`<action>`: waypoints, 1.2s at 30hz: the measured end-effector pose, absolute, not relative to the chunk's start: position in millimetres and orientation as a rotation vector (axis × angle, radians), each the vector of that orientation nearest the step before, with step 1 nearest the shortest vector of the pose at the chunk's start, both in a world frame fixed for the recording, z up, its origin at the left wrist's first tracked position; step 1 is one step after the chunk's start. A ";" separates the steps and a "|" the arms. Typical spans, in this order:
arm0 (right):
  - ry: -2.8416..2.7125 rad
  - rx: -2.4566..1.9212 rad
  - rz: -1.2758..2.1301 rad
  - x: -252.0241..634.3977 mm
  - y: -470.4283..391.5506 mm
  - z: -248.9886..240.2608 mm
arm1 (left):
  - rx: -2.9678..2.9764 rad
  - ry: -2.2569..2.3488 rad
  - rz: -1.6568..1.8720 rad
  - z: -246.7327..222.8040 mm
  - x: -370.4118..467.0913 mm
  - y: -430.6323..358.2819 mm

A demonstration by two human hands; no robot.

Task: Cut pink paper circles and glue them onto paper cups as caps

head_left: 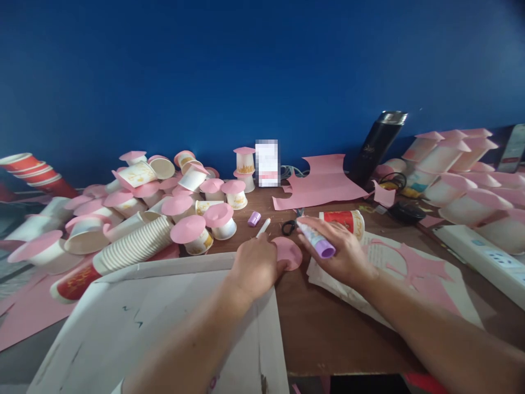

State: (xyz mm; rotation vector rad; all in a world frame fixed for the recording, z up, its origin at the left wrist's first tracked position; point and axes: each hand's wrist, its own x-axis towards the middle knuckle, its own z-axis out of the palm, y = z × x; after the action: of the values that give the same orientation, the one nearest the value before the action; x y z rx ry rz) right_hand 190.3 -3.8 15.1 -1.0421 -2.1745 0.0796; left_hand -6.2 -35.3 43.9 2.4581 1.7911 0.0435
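Observation:
My left hand point(255, 264) is closed at the edge of a round pink paper disc point(289, 253), which it holds on the brown table. In my right hand point(344, 251) is a glue stick point(318, 241) with a purple base, tilted just right of the disc. Its purple cap point(254, 219) lies apart on the table. A white pen-like stick point(263, 227) lies just beyond my left fingers; whether they touch it I cannot tell. Black-handled scissors point(289, 226) lie behind the disc, and a red and white paper cup point(343, 221) lies on its side behind my right hand.
Several paper cups with pink discs point(189, 229) crowd the left, beside a long stack of nested cups point(131, 246). A white board point(164, 323) lies front left. Cut pink paper point(324, 183), a black bottle point(379, 142) and more pink-topped cups point(471, 205) stand back and right.

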 end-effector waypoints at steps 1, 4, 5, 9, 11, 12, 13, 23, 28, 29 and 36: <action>-2.115 -1.062 0.076 190.6 -4.0 16.0 | 2.446 1.809 0.019 45.0 -5.6 -35.2; -2.132 -0.995 0.164 190.6 -6.0 18.2 | 2.425 1.861 -0.006 45.1 -5.0 -35.4; -2.203 -0.941 0.209 190.2 -6.9 18.4 | 2.437 1.862 0.012 43.9 -5.3 -35.5; -2.522 -0.784 0.281 186.7 -10.3 17.2 | 2.519 1.831 0.112 36.9 -8.3 -35.5; -2.596 -0.796 0.248 184.9 -11.1 16.9 | 2.510 1.845 0.113 34.7 -9.1 -35.1; -2.625 -0.811 0.223 184.3 -11.3 17.1 | 2.499 1.856 0.111 34.3 -9.2 -34.9; -2.659 -0.824 0.198 183.7 -11.4 17.6 | 2.492 1.861 0.113 34.2 -9.2 -34.7; -2.776 -0.815 0.084 180.1 -11.2 19.9 | 2.471 1.846 0.126 36.7 -9.7 -34.0; -2.616 -0.866 0.234 184.5 -5.4 13.1 | 2.451 1.865 0.176 33.0 -10.3 -32.3; -2.588 -0.904 0.268 185.6 -3.8 12.4 | 2.459 1.857 0.196 32.1 -10.5 -31.9; -2.422 -1.021 0.367 190.9 5.5 12.5 | 2.583 1.626 0.265 31.5 -12.4 -28.4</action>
State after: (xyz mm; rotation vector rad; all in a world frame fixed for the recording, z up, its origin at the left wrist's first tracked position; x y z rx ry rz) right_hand 190.9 5.5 12.5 -1.0209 -2.4217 0.3668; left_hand -12.4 -28.4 31.5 2.5830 1.6261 0.2647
